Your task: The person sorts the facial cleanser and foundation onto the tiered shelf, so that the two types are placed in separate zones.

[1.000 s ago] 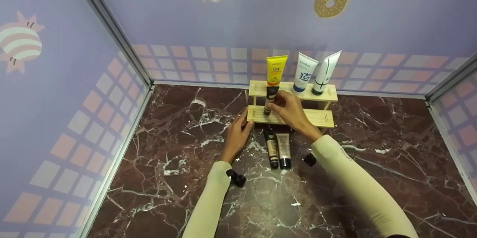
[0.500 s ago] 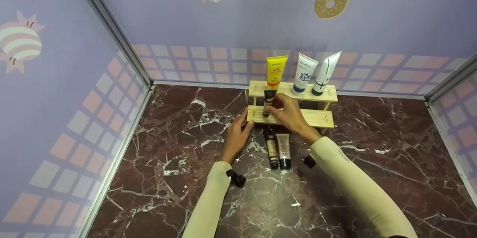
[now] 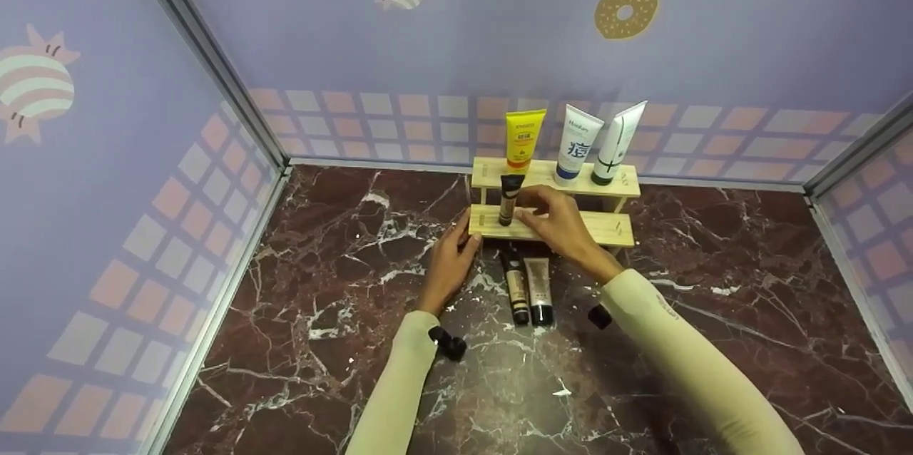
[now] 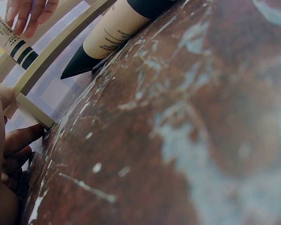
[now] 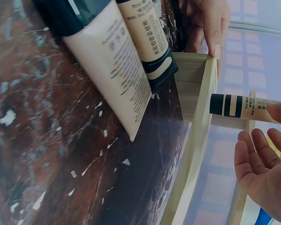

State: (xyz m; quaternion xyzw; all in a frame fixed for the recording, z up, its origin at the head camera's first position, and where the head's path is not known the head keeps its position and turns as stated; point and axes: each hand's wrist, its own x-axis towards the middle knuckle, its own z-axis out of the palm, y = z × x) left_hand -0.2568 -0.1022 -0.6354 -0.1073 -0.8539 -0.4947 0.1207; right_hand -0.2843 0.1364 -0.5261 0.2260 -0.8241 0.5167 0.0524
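My left hand (image 3: pixel 451 262) grips the left end of a two-tier wooden display rack (image 3: pixel 592 225), thumb at the lower shelf's front edge. A small black-and-beige cosmetic tube (image 3: pixel 508 202) stands upright, cap down, near the left of that lower shelf. Beside it is my right hand (image 3: pixel 563 223), its fingers loosened; the thumb (image 5: pixel 280 112) overlaps the tube in the right wrist view. Before the rack, on the marbled surface, lie a black-and-beige tube (image 3: pixel 516 289) and a flatter beige tube with a black cap (image 3: pixel 540 291).
On the upper shelf stand a yellow tube (image 3: pixel 525 141), a white tube with a blue cap (image 3: pixel 578 142) and a white tube with a dark green cap (image 3: pixel 619 143). A patterned wall (image 3: pixel 428 55) rises behind the rack; another panel (image 3: pixel 107 191) bounds the left.
The small black-and-beige tube has come down slightly onto the lower shelf. My right fingers have loosened and shifted to its right. My left hand keeps its place at the rack.
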